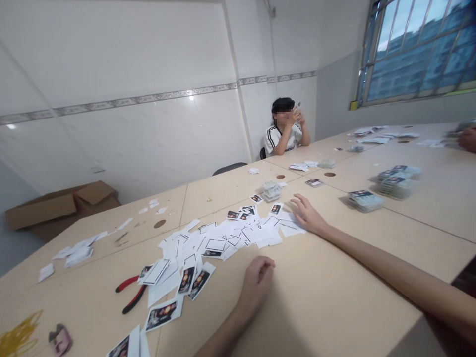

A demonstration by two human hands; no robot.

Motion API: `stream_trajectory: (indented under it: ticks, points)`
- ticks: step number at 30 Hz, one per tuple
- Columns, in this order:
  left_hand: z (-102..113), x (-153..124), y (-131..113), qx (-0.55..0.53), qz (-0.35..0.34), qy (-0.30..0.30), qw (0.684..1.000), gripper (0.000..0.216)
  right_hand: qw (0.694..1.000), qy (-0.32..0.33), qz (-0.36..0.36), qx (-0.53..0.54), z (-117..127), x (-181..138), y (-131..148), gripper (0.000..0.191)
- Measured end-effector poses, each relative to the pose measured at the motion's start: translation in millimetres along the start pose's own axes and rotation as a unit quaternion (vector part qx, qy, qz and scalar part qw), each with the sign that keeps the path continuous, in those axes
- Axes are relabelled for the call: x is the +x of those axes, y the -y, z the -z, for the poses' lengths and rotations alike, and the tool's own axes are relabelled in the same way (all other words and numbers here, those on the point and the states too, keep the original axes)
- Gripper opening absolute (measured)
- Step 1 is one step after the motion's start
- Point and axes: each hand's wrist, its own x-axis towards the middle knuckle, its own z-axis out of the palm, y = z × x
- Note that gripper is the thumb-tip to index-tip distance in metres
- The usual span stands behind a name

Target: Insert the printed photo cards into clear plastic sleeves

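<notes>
Cards (232, 239) beside right hand (308, 214), contact unclear

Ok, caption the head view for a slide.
Right hand beside scattered printed slips, left hand loosely curled, another person seated across the table.

Left hand (257, 278): fingers curled, on near side of paper slips.
Right hand (308, 214): fingers spread, at slips' right end.
Paper slips (223, 240): loose heap, some dark-printed.
Pliers (135, 300): red-black handles, partly under slips.
Co-worker (277, 141): seated, hands raised.
</notes>
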Motion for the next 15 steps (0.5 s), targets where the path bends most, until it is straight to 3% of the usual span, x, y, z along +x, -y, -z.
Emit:
stream_trajectory:
  ticks: [4,10,15]
  points:
    - [0.5,0.3,0.0,-0.007,-0.006,0.003,1.000,0.017,0.998,0.019,0.047,-0.029,-10.3,25.0,-3.0,0.029]
    - [1.7,-1.1,0.3,-0.001,-0.015,0.000,1.000,0.019,0.996,0.054,0.041,-0.066,-37.7,84.2,0.3,0.032]
    - [0.6,-1.6,2.8,0.003,-0.014,0.000,1.000,0.017,0.996,0.049,0.024,-0.067,-53.1,94.5,2.0,0.028]
